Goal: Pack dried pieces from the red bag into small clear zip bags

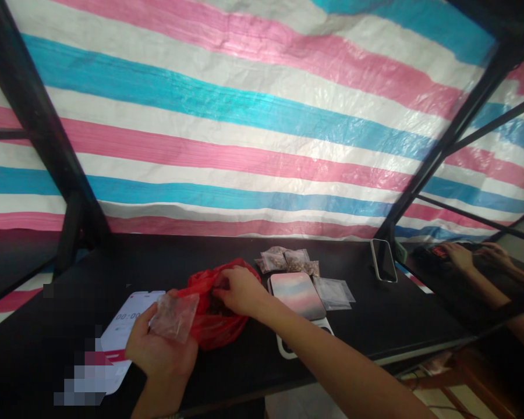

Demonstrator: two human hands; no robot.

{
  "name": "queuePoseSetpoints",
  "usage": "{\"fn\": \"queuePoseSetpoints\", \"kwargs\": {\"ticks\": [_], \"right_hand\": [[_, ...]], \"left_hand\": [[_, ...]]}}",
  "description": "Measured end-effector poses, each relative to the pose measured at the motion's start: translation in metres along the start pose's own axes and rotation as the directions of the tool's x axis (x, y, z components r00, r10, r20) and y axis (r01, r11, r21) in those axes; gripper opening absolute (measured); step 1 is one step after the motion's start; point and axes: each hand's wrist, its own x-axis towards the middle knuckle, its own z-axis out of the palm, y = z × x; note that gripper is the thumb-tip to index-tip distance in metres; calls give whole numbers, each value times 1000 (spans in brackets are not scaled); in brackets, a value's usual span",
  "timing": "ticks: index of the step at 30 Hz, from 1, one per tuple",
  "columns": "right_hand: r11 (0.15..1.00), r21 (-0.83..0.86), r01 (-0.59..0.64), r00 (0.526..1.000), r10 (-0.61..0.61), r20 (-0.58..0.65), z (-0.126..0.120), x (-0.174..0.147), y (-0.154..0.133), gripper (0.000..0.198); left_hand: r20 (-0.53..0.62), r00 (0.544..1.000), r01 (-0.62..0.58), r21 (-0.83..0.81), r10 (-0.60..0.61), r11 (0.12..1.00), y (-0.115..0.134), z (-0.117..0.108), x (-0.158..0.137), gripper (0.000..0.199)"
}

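In the head view, the left hand point(163, 352) grips a small clear bag point(175, 317) between thumb and fingers, just beside a red plastic bag point(222, 334) that sits open on the black tabletop point(244, 378). The right hand point(241, 293) reaches into the red bag's mouth, fingers drawn together over dark contents; whether they pinch anything cannot be told. Beyond the red bag lies a cluster of filled small bags point(286, 261), with flat clear bags point(334, 293) nearer and to the right. Between those and the right forearm, a shiny square-faced object point(297, 295) overlaps a white-edged one point(286, 348). A phone point(133, 317) showing a timer lies by the left hand; another phone point(383, 261) leans at the far right. A striped sheet point(244, 116) hangs behind, and another person's hands point(460, 257) show at the right.
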Motion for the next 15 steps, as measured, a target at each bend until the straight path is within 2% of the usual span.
{"fn": "queuePoseSetpoints", "kwargs": {"ticks": [8, 12, 15], "right_hand": [[989, 139, 47, 990, -64, 122, -4, -1, 4, 12], [969, 237, 77, 975, -122, 185, -8, 1, 13, 8], [944, 328, 40, 974, -111, 200, -12, 0, 19, 9]], "left_hand": [[3, 1000, 15, 44, -15, 999, -2, -7, 9, 12], [35, 998, -48, 76, 46, 996, -1, -6, 5, 16], [99, 987, -144, 145, 131, 979, 0, -5, 1, 17]]}}
